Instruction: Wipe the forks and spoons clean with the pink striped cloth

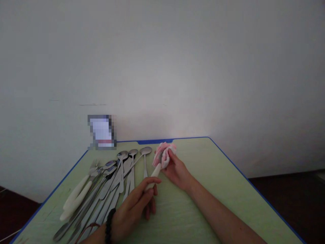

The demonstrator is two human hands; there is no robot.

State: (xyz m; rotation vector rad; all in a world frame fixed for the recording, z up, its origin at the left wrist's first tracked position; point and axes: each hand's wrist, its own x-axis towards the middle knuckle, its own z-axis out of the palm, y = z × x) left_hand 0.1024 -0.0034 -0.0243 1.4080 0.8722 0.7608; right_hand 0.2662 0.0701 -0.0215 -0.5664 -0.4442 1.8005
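Note:
My left hand point(135, 205), with a dark beaded bracelet at the wrist, is closed around the white handle of a piece of cutlery point(156, 170). A bit of its grey metal head shows, but folds of a pink and white cloth point(166, 157) cover the rest, so I cannot tell spoon from fork. My right hand point(179, 173) pinches that cloth around the head, above the table. Just left of my hands lies a spread of metal cutlery: several spoons point(122, 155), table knives point(101, 210) and a fork point(95, 165) beside white handles point(77, 196).
The pale green table point(203, 203) has a blue rim and stands against a grey-white wall point(162, 67). A blurred-out, phone-like device point(102, 132) leans at the back left corner. Dark floor point(276, 193) shows at both sides.

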